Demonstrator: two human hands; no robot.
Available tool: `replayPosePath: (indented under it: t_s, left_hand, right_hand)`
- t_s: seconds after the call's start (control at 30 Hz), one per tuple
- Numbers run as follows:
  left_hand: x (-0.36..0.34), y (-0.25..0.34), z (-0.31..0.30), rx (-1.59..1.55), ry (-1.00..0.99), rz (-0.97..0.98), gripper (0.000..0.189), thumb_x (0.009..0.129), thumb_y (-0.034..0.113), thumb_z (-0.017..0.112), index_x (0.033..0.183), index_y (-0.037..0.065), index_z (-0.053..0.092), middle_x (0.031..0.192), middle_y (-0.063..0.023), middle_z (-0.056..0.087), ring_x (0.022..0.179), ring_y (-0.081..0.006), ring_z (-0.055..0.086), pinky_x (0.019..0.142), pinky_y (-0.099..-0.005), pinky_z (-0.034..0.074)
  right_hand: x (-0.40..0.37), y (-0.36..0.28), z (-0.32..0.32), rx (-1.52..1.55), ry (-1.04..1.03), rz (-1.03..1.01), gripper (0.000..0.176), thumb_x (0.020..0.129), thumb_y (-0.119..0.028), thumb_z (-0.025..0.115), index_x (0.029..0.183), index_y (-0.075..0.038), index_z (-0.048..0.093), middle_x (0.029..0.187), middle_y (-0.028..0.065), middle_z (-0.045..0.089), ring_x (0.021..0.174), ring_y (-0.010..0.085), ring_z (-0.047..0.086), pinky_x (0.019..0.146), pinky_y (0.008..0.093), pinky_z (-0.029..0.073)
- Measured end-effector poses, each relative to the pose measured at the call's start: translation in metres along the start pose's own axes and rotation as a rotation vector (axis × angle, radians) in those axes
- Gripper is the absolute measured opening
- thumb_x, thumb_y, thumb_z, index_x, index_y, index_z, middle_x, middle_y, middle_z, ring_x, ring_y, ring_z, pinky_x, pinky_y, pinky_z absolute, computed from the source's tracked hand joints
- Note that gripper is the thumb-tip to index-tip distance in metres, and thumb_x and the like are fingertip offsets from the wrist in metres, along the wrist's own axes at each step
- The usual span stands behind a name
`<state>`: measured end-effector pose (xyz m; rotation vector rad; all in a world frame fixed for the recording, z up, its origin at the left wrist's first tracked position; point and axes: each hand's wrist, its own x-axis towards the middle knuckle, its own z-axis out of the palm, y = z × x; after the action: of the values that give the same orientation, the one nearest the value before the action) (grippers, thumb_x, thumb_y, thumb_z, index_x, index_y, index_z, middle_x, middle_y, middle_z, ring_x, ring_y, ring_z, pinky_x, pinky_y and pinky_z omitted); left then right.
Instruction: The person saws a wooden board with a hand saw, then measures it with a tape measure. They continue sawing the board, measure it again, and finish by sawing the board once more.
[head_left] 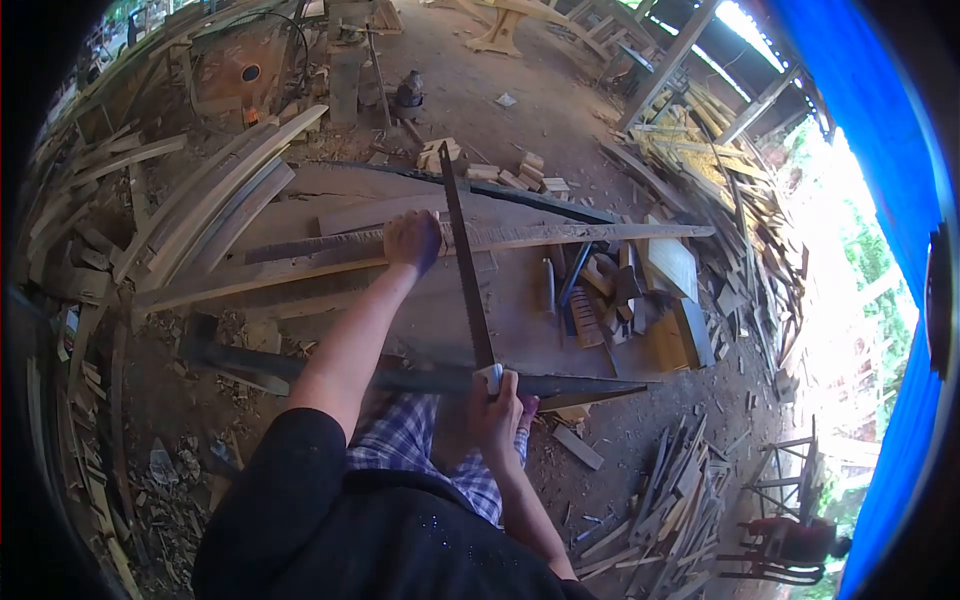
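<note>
My right hand [497, 410] is wrapped round the handle of a handsaw [467, 255], close to the workbench's near edge. The long dark blade points away from me and crosses a long wooden plank [560, 235]. Just left of the blade, my left hand [412, 240] is closed over that plank. The plank lies slantwise across the workbench [420, 325], its right end reaching past a pale wooden block [672, 265]. More boards lie beneath and beside it.
Hand tools and wooden blocks [588, 318] cluster on the bench's right side. Long boards [225, 205] are stacked at left. Scrap wood [665, 500] is heaped on the floor at lower right, near a person [800, 543]. Wood offcuts [520, 172] lie beyond the bench.
</note>
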<state>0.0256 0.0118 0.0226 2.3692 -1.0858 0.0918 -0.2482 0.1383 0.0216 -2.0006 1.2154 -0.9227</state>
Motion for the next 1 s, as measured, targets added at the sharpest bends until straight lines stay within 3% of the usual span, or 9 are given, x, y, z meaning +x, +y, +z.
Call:
replayPosePath:
  t_s: [0.17, 0.3, 0.37, 0.6, 0.67, 1.0]
  left_hand:
    - [-0.006, -0.006, 0.013, 0.106, 0.175, -0.006, 0.027, 0.091, 0.026, 0.048, 0.086, 0.013, 0.07, 0.095, -0.0105, 0.068, 0.096, -0.0299, 0.061, 0.086, -0.0469, 0.042]
    - [0.001, -0.015, 0.032, 0.058, 0.149, -0.038, 0.026, 0.089, 0.027, 0.048, 0.087, 0.014, 0.071, 0.095, -0.0106, 0.068, 0.096, -0.0304, 0.061, 0.085, -0.0458, 0.044]
    - [0.003, -0.018, 0.032, -0.004, 0.122, -0.042, 0.03, 0.086, 0.029, 0.049, 0.091, 0.009, 0.071, 0.093, -0.0154, 0.069, 0.092, -0.0318, 0.066, 0.08, -0.0454, 0.05]
    - [-0.002, -0.011, 0.019, 0.083, 0.085, 0.004, 0.031, 0.085, 0.031, 0.05, 0.092, 0.008, 0.07, 0.094, -0.0158, 0.069, 0.092, -0.0329, 0.066, 0.081, -0.0445, 0.051]
    - [-0.002, -0.012, 0.024, 0.094, 0.182, -0.011, 0.022, 0.079, 0.026, 0.056, 0.088, 0.013, 0.071, 0.094, -0.0102, 0.069, 0.092, -0.0307, 0.064, 0.076, -0.0446, 0.051]
    - [-0.002, -0.013, 0.03, 0.147, 0.256, 0.002, 0.021, 0.076, 0.025, 0.057, 0.075, 0.011, 0.073, 0.088, -0.0115, 0.07, 0.088, -0.0293, 0.066, 0.074, -0.0408, 0.053]
  right_hand:
    - [0.02, 0.003, 0.011, 0.012, -0.014, -0.053, 0.022, 0.094, -0.017, 0.06, 0.092, -0.002, 0.043, 0.074, 0.0249, 0.057, 0.07, 0.0461, 0.061, 0.057, 0.047, 0.045]
    - [0.025, 0.007, 0.012, -0.012, 0.012, -0.125, 0.022, 0.094, -0.018, 0.06, 0.093, -0.004, 0.044, 0.07, 0.0238, 0.059, 0.067, 0.0463, 0.061, 0.056, 0.0505, 0.044]
    - [0.023, 0.007, 0.01, -0.015, 0.009, -0.133, 0.022, 0.093, -0.018, 0.061, 0.093, -0.004, 0.044, 0.071, 0.024, 0.059, 0.068, 0.0464, 0.061, 0.057, 0.0507, 0.044]
    - [0.014, 0.0, -0.007, -0.113, -0.005, -0.149, 0.022, 0.092, -0.017, 0.063, 0.091, -0.001, 0.047, 0.075, 0.0232, 0.056, 0.064, 0.0423, 0.059, 0.055, 0.0454, 0.047]
    - [0.013, 0.002, -0.006, -0.124, -0.011, -0.149, 0.021, 0.092, -0.016, 0.063, 0.092, -0.001, 0.048, 0.075, 0.0229, 0.056, 0.064, 0.0418, 0.059, 0.055, 0.0456, 0.047]
    - [0.011, 0.002, -0.005, -0.203, -0.044, -0.142, 0.021, 0.093, -0.017, 0.061, 0.098, -0.001, 0.049, 0.079, 0.022, 0.056, 0.069, 0.0408, 0.06, 0.056, 0.0459, 0.048]
